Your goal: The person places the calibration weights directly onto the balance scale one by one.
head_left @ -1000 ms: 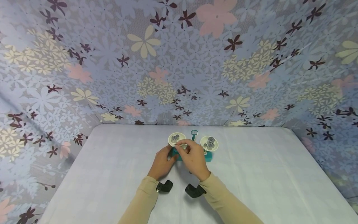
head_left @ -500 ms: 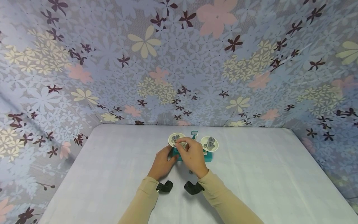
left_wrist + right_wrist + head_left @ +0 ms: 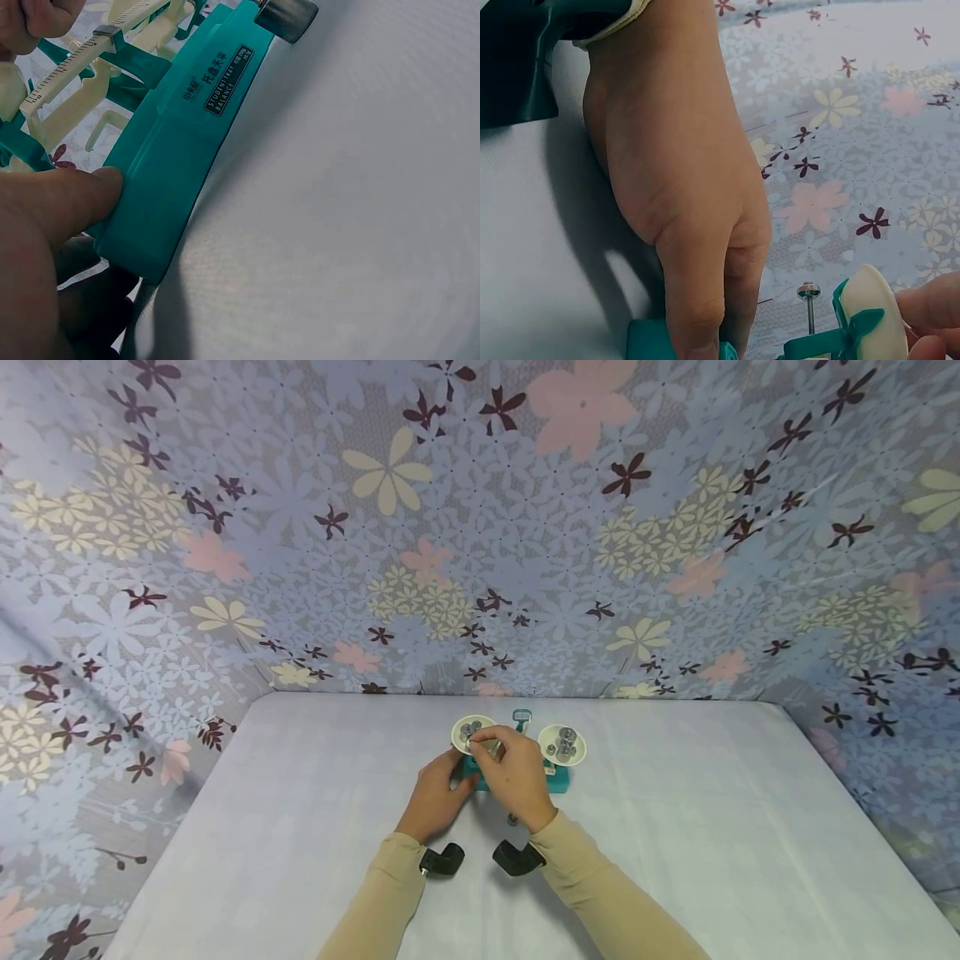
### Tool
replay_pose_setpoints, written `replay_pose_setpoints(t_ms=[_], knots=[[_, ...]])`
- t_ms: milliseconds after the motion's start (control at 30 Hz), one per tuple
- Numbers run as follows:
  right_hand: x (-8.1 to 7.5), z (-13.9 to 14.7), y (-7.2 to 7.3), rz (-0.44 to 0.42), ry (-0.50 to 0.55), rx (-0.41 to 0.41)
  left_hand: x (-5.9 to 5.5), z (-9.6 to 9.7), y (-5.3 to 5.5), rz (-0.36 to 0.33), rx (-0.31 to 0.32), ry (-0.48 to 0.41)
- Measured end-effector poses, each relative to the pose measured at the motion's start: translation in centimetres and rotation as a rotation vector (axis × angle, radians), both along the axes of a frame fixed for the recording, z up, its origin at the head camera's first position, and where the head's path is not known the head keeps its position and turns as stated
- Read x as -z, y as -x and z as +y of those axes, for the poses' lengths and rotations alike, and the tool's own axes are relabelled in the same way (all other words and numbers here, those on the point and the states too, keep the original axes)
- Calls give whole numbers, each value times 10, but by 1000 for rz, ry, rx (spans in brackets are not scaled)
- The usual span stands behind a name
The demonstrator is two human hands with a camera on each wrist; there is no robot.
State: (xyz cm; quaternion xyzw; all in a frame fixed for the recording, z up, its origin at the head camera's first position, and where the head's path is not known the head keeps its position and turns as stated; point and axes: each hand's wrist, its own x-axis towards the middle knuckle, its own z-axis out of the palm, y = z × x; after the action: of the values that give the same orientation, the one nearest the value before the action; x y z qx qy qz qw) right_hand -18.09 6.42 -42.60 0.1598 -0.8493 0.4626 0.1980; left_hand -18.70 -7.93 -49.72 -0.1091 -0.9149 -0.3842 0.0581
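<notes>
A teal tray balance (image 3: 557, 781) stands at the back middle of the table. My left hand (image 3: 437, 797) grips the left end of its base, thumb (image 3: 71, 196) pressed on the front face in the left wrist view. Over the left pan (image 3: 456, 742), my right hand (image 3: 517, 777) pinches a small pale piece (image 3: 469, 742) between thumb and forefinger; its kind cannot be made out. Metal weights (image 3: 467, 731) lie in that pan. Several more weights (image 3: 566, 745) sit in the right pan (image 3: 545, 757). A scaled beam (image 3: 71, 71) runs along the base.
A small metal cylinder (image 3: 513, 819) is in front of the base, beneath the right wrist. The balance's teal pointer frame (image 3: 521, 718) rises between the pans. A flowered cloth (image 3: 480, 527) hangs behind the white table (image 3: 675, 843).
My right hand has shifted slightly forward, bringing its pinched fingertips from the near rim over the left pan. More of the metal cylinder shows. The left hand has stayed on the base.
</notes>
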Motion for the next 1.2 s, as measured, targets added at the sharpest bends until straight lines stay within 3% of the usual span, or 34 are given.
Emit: replay_pose_setpoints(t_ms=[1000, 1200], knots=[[-5, 3, -1, -26, -12, 11, 0, 0, 0, 8, 8, -3], [-7, 8, -5, -10, 7, 2, 0, 0, -1, 60, 18, -14]])
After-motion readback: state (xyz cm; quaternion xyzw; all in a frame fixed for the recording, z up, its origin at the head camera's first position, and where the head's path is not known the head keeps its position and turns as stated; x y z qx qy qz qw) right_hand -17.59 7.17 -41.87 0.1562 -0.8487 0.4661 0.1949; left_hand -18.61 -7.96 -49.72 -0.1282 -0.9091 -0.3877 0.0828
